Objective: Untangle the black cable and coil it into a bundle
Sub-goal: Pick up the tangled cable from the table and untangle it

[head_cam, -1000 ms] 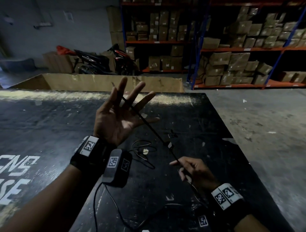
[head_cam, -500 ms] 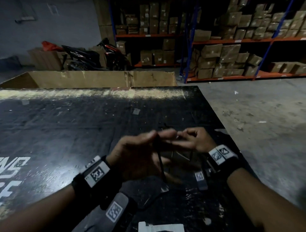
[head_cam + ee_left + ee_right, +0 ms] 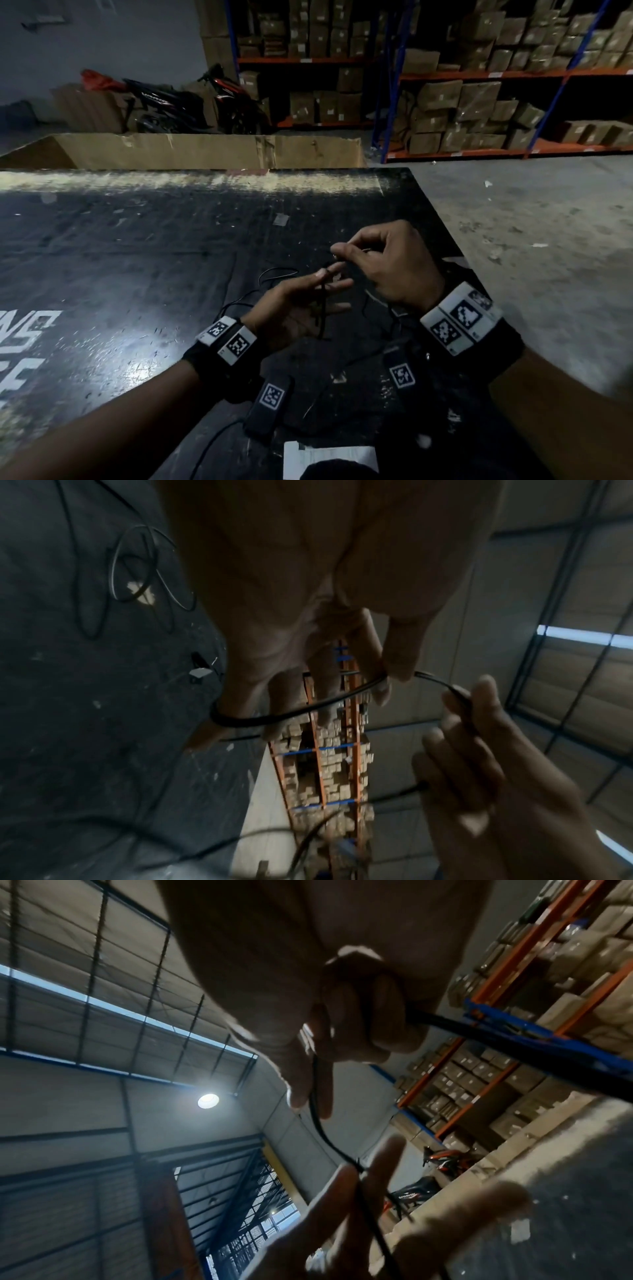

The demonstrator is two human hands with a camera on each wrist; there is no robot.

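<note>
A thin black cable point(image 3: 321, 310) loops round the straight fingers of my left hand point(image 3: 308, 301), which lies palm up over the black table point(image 3: 137, 274). In the left wrist view the cable point(image 3: 291, 713) crosses the fingers from the little-finger side to the thumb. My right hand point(image 3: 342, 254) is just beyond the left fingertips and pinches the cable between thumb and forefinger. The right wrist view shows that pinch point(image 3: 315, 1080) with the cable point(image 3: 320, 1123) running down to the left fingers. Loose cable loops point(image 3: 277, 274) lie on the table left of the hands.
The table's right edge point(image 3: 442, 219) drops to a concrete floor. A long cardboard box point(image 3: 205, 150) stands behind the table, with a motorbike point(image 3: 191, 102) and shelves of cartons point(image 3: 479, 102) beyond. White paper point(image 3: 329, 459) lies at the near edge.
My left hand has dropped from a raised, spread pose to palm up near the table. My right hand moved up from low on the taut cable to the left fingertips.
</note>
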